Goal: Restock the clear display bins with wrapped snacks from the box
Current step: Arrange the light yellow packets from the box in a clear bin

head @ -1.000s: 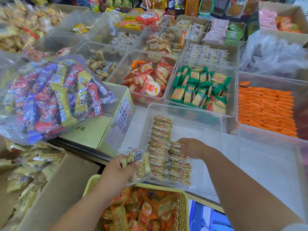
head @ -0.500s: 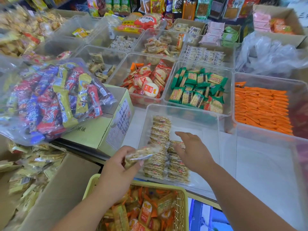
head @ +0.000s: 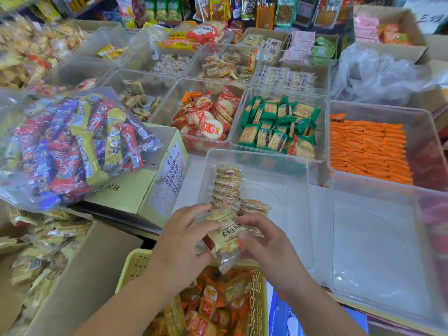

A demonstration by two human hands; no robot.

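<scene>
left grip and right grip both curl round one wrapped snack above the clear bin.

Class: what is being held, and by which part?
A wrapped cracker pack, gripped by its two sides: left hand on one, right hand on the other.

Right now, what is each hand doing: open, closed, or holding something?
Left hand: grips the wrapped cracker pack.
Right hand: pinches the same pack.
</scene>
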